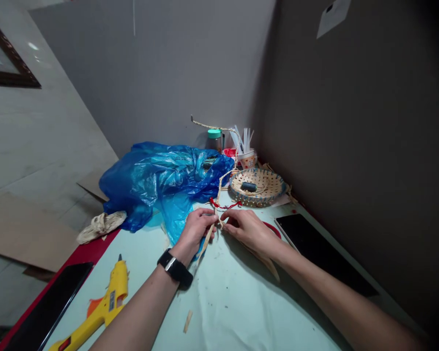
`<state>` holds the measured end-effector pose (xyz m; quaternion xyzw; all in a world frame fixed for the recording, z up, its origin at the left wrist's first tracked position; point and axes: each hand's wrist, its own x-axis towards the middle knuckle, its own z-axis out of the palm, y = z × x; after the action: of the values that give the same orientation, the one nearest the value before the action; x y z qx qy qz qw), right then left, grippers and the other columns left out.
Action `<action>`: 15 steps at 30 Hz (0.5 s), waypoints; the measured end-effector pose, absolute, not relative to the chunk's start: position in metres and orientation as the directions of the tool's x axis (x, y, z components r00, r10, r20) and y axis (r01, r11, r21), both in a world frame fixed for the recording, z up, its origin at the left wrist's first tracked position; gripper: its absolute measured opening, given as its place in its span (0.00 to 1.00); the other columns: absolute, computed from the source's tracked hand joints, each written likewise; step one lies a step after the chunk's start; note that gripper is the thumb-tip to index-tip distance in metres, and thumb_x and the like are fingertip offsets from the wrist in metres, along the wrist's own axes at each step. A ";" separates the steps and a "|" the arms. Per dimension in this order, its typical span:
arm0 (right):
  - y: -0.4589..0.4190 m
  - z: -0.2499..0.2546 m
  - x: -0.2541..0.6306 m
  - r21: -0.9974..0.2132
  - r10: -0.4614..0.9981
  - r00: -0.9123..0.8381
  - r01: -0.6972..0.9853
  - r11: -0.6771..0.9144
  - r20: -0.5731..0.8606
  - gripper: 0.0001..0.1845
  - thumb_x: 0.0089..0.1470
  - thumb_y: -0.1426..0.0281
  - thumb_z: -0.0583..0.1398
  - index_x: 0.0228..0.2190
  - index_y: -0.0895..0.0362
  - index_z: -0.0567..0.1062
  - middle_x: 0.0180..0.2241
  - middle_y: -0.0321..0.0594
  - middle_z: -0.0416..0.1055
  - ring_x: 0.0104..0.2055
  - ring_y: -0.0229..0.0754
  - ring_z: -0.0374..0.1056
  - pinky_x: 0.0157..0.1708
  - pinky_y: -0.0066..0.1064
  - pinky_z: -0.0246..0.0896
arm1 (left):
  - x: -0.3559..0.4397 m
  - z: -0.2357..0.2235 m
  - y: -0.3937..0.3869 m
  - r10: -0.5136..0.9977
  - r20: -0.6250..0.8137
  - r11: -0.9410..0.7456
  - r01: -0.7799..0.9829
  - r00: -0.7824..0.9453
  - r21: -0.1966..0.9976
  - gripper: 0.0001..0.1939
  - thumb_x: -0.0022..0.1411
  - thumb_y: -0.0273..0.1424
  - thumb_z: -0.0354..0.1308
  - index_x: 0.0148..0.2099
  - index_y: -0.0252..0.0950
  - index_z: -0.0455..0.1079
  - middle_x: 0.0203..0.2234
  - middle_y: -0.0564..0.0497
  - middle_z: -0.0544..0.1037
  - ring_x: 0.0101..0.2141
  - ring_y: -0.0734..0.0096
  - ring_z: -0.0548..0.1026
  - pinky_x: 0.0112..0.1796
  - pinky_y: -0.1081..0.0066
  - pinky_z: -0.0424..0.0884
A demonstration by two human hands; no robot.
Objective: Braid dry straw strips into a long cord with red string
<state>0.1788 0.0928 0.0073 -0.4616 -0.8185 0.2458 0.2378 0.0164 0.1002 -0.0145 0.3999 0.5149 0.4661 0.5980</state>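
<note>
Frame center: left hand (pixel 199 227) pinches braid (pixel 220 187), right hand (pixel 249 230) pinches strand (pixel 221 224) beside it; glue gun (pixel 111 298) lower left.

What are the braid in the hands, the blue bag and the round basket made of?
The braid looks like dry plant fibre, maybe straw: pale, matte, with loose flat strips. The blue bag seems thin, glossy plastic, since it crinkles and shines. The round basket looks like matte bamboo or cane, with tan strips woven crosswise.
</note>
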 end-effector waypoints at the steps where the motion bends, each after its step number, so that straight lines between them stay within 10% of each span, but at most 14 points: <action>1: 0.093 0.007 0.178 -0.622 0.874 -0.459 0.642 0.448 0.156 0.11 0.55 0.69 0.55 0.37 0.58 0.76 0.31 0.41 0.76 0.33 0.41 0.68 0.30 0.27 0.52 | 0.016 -0.015 0.100 0.969 -0.245 0.248 -0.128 0.040 0.960 0.10 0.51 0.23 0.58 0.38 0.30 0.66 0.15 0.52 0.71 0.13 0.76 0.67 0.14 0.77 0.63; 15: 0.092 0.006 0.179 -0.541 0.859 -0.491 0.688 0.484 0.145 0.09 0.55 0.69 0.56 0.35 0.54 0.78 0.27 0.39 0.75 0.27 0.38 0.67 0.28 0.26 0.51 | 0.022 -0.014 0.101 0.975 -0.219 0.219 -0.010 -0.023 0.976 0.09 0.50 0.31 0.60 0.33 0.36 0.63 0.13 0.60 0.62 0.12 0.84 0.55 0.12 0.81 0.46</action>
<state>0.1788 0.0919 0.0058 -0.4620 -0.8371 0.2109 0.2030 0.0219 0.1008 -0.0138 0.4338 0.5563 0.4497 0.5478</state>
